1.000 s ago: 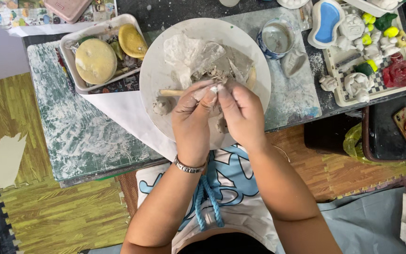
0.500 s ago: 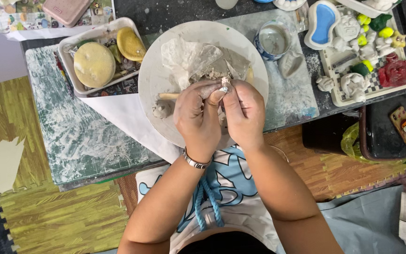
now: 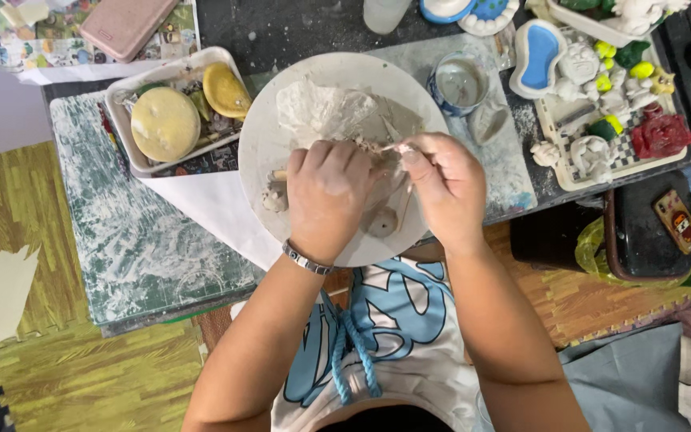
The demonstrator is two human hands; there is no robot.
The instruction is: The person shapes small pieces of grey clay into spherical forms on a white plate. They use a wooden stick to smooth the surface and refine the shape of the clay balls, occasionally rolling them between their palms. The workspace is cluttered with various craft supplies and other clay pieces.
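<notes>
Small clay piece [image 3: 385,149] sits pinched between left hand [image 3: 328,196] & right hand [image 3: 446,188], fingers closed on it, over round board [image 3: 265,144] w/ clay lump [image 3: 321,112]. Risk: too much squeeze could deform or snap it; water cup [image 3: 457,82] close by could get knocked.

A lump of pale grey clay [image 3: 325,112], matt and rough, is lying on the round white board [image 3: 261,144], which is looking chalky and smeared; the green marbled mat [image 3: 133,240] is showing dusty streaks, and the small painted figures [image 3: 601,88] are gleaming glossy
</notes>
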